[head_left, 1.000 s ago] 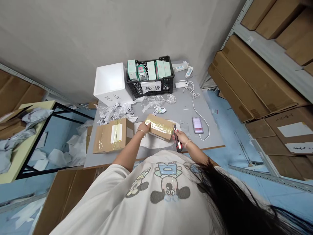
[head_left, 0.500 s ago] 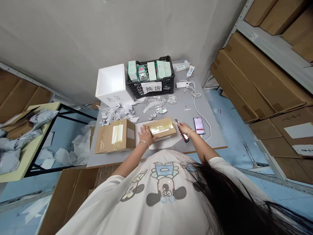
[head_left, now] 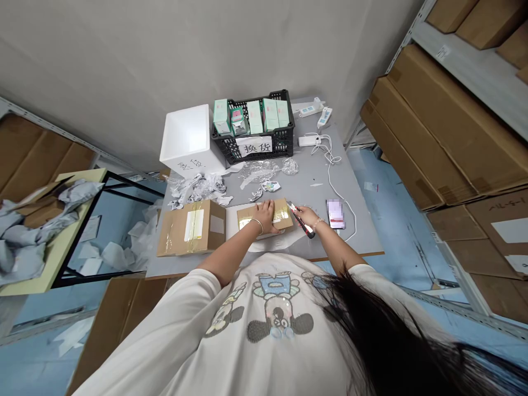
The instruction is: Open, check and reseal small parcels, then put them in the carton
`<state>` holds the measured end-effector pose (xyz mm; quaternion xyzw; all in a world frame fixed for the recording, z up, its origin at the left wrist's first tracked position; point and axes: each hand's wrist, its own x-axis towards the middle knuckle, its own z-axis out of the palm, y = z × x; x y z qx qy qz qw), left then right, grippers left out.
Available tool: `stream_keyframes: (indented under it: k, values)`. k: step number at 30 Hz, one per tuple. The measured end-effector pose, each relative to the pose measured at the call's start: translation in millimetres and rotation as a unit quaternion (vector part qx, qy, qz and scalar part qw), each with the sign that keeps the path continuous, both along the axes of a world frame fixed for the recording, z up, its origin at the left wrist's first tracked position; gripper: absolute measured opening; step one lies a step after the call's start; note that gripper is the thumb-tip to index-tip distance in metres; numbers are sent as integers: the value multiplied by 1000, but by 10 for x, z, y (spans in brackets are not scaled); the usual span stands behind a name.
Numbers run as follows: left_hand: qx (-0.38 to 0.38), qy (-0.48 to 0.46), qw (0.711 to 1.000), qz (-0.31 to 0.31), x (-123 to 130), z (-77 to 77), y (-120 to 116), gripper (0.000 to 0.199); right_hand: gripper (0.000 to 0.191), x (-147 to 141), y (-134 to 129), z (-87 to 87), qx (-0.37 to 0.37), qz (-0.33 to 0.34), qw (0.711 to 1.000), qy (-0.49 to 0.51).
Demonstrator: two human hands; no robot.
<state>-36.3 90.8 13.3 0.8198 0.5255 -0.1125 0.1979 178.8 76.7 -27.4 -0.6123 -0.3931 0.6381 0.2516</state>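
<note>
My left hand (head_left: 264,216) lies flat on top of a small cardboard box (head_left: 282,209) wrapped in shiny tape, pressing it against a white sheet of paper (head_left: 264,245). My right hand (head_left: 306,216) grips a black and red box cutter (head_left: 303,223), with its blade tip close to the box's right end. A larger taped cardboard box (head_left: 192,227) lies to the left of my left hand, apart from it.
A black crate (head_left: 286,132) of mint-green boxes and a white foam box (head_left: 185,135) stand at the back of the grey table (head_left: 313,187). Crumpled plastic (head_left: 264,171), a phone (head_left: 335,213) and cables lie nearby. Cartons fill the shelves at right.
My left hand has slid from the box's left end onto its top. The box has gone from tilted to flat on the paper. The cutter stays at the box's right end.
</note>
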Motion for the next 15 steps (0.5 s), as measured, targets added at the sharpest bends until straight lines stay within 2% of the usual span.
stream_keyframes:
  k: [6, 10, 15]
  values:
    - [16, -30, 999, 20, -10, -27, -29, 135, 17, -5, 48, 13, 16, 32, 999, -39]
    - [20, -55, 998, 19, -14, -29, -12, 134, 19, 53, -1, 7, 28, 51, 998, -25]
    - [15, -30, 999, 21, -15, -18, -29, 134, 22, 107, -49, 35, 7, 53, 999, 4]
